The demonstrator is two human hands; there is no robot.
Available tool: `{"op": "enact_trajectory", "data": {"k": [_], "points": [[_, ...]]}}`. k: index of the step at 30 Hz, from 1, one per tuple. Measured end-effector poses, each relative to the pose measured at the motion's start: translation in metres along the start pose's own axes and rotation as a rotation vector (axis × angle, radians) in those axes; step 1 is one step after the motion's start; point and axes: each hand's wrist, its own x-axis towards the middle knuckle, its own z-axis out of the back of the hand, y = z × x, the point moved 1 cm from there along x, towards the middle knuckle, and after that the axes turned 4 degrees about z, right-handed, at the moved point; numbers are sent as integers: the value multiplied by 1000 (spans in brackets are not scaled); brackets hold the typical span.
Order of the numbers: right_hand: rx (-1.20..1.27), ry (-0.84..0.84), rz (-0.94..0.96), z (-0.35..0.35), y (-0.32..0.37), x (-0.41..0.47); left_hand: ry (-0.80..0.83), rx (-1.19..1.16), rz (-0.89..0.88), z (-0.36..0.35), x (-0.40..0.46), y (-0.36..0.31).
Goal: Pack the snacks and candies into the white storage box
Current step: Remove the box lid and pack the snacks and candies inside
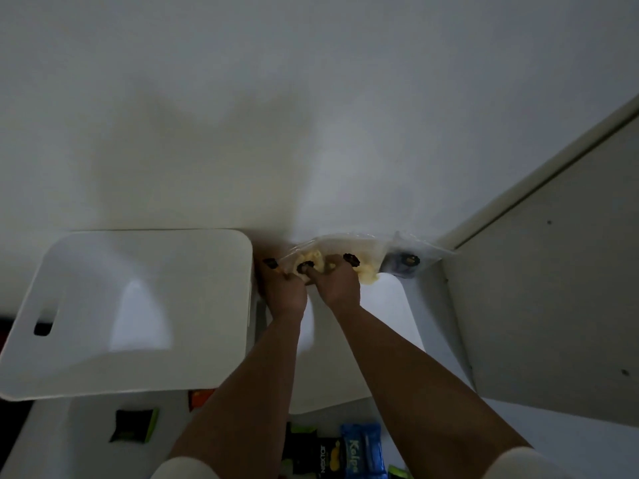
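Hands both grip one clear plastic bag of pale yellow snacks (349, 252): left hand (285, 288) and right hand (337, 283) pinching it, beside the empty white plastic storage box (145, 305).

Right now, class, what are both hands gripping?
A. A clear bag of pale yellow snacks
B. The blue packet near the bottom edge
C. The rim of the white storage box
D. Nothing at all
A: the left hand and right hand both clutch the clear bag, beside the white storage box.
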Motion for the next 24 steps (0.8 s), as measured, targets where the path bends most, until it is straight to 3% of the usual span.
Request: {"op": "enact_trajectory", "data": {"k": [17, 24], "points": [[172, -3, -4, -5, -38, 15, -117, -27, 111, -13, 5, -12], [298, 25, 44, 8, -38, 13, -96, 59, 5, 5, -11, -24]]}}
